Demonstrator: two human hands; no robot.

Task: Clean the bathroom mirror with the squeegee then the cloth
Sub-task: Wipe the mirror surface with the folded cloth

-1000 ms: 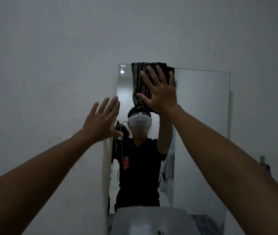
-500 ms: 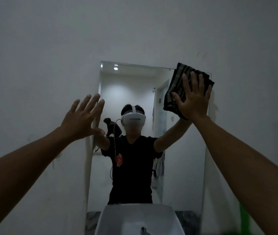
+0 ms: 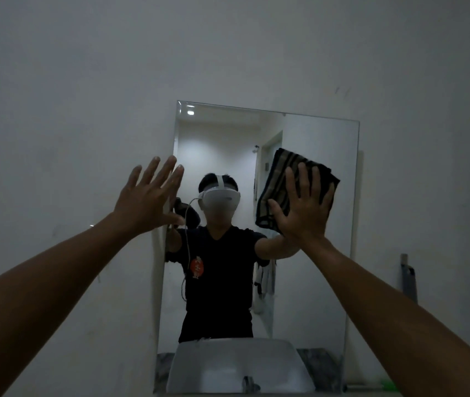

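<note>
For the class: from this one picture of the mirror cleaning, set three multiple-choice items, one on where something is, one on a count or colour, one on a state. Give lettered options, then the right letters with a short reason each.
1. Where on the mirror is the cloth pressed?
A. bottom left corner
B. right half, upper middle
C. on the sink below

2. What does the cloth look like?
A. plain white
B. bright red
C. dark with paler stripes

3. How is the left hand held?
A. open, fingers spread, holding nothing
B. closed round a squeegee
C. gripping the cloth

Answers:
1 B: the right hand flattens the cloth on the glass right of the reflected person.
2 C: pale bands cross a dark fabric.
3 A: the palm is flat by the mirror's left edge with no tool in it.
</note>
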